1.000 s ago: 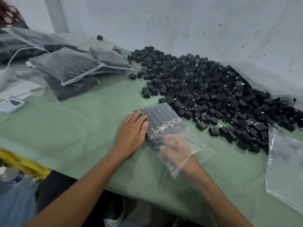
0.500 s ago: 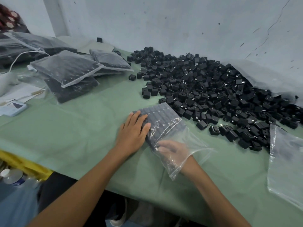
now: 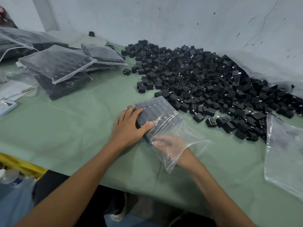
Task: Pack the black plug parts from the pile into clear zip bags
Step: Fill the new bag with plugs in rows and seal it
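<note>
Left hand point(image 3: 131, 126) flat — right hand point(image 3: 168, 145) indistinct.

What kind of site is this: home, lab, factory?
Likely a small packing workshop, not a lab: a big loose pile of black plug parts against a bare scuffed wall, and filled zip bags stacked on the green-covered table.

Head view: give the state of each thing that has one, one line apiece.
clear zip bag, unsealed, holding a block of plug parts.
left hand, flat, resting on the block's left end.
right hand, inside the bag, fingers unclear.
pile, loose, unpacked.
filled bags, stacked at left.
empty bag, lying flat at right.
</note>
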